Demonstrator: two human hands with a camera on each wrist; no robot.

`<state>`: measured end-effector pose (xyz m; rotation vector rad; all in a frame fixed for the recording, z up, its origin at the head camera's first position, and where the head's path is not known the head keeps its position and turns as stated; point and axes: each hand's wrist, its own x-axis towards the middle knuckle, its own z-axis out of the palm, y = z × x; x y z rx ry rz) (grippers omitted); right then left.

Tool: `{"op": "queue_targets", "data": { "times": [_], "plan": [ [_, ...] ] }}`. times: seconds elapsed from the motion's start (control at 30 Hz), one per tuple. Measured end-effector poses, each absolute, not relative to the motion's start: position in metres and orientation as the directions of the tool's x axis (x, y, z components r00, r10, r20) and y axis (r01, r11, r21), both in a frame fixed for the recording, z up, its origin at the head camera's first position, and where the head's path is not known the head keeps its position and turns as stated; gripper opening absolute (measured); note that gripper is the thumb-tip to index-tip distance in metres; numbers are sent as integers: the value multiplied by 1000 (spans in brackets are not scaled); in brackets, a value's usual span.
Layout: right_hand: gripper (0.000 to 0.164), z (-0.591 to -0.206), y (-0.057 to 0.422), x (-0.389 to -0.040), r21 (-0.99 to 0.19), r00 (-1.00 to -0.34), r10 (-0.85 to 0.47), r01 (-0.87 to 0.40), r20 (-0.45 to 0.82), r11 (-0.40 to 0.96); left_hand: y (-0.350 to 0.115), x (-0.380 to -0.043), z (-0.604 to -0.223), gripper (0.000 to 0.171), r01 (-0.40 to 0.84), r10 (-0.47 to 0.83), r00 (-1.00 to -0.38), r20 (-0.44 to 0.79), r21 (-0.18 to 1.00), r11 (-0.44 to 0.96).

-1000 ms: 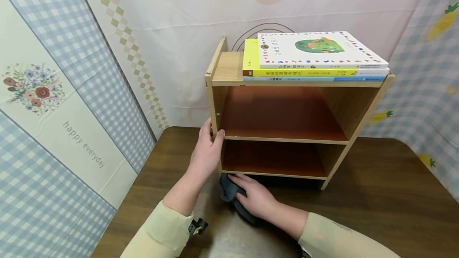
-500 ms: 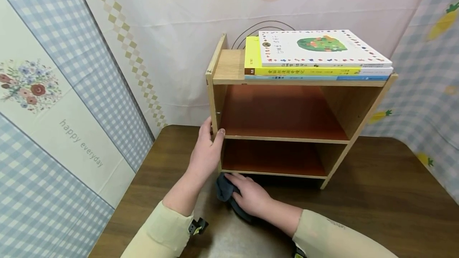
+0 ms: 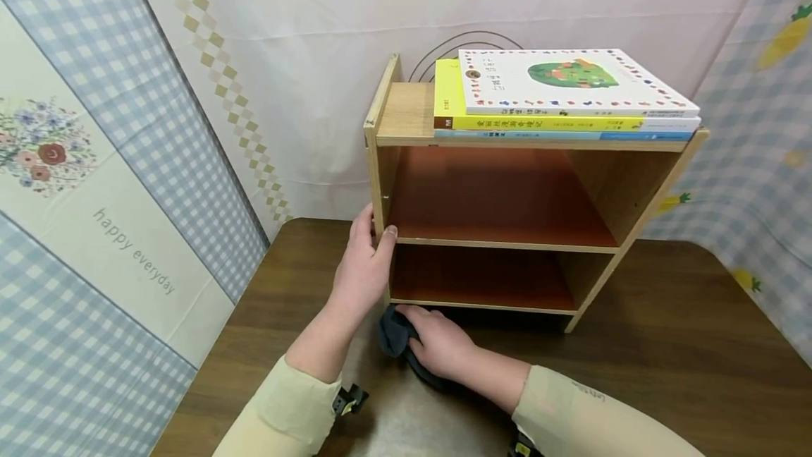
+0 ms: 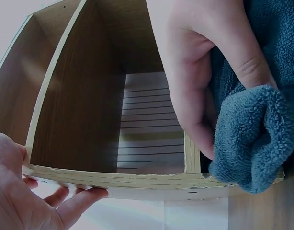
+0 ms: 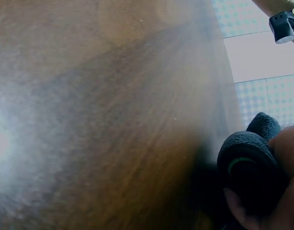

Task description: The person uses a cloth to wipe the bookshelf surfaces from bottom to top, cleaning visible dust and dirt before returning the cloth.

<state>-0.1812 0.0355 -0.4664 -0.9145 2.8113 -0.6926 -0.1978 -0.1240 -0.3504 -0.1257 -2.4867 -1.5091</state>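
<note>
A small wooden bookshelf (image 3: pixel 507 244) with reddish-brown boards stands on the table. My left hand (image 3: pixel 361 270) grips its left side panel, thumb on the front edge and fingers along the outer face; the left wrist view shows these fingers (image 4: pixel 80 203) under the panel edge. Bunched in my right hand (image 3: pixel 440 344) is a dark blue-grey plush towel (image 3: pixel 395 332), at the bottom left front corner of the bookshelf. Close up, the towel (image 4: pixel 254 139) folds over the end of that panel edge. In the right wrist view the towel (image 5: pixel 247 148) appears dark beside the fingers.
Several books (image 3: pixel 571 90) lie stacked flat on the bookshelf's top board. The brown wooden table (image 3: pixel 672 344) extends to both sides. Behind hangs a pale printed cloth (image 3: pixel 330 90), with blue checked cloth (image 3: pixel 82 288) at the left.
My right hand has slid slightly left with the towel along the bookshelf's bottom corner. The left hand keeps its grip on the side panel. The head view has shifted a little.
</note>
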Motion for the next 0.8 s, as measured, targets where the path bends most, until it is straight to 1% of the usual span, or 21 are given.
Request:
{"op": "queue_targets", "data": {
  "times": [0.23, 0.4, 0.57, 0.67, 0.8],
  "plan": [
    [47, -463, 33, -183, -415, -795, -606, -557, 15, 719, -125, -197, -350, 57, 190, -43, -971, 237, 865, 464],
    [44, -459, 29, -181, -331, -787, -617, -582, -1, 743, -125, -198, -350, 56, 198, -37, -970, 241, 868, 456],
    [43, -456, 25, -180, -234, -788, -613, -588, -51, 775, -125, -197, -349, 56, 192, -40, -971, 236, 868, 458],
    [44, -456, 24, -180, -199, -791, -607, -584, -79, 787, -125, -198, -348, 56, 192, -38, -971, 235, 866, 461],
    [46, -455, 23, -181, -184, -787, -610, -589, -89, 787, -126, -198, -347, 56, 189, -36, -972, 232, 864, 466]
  ]
}}
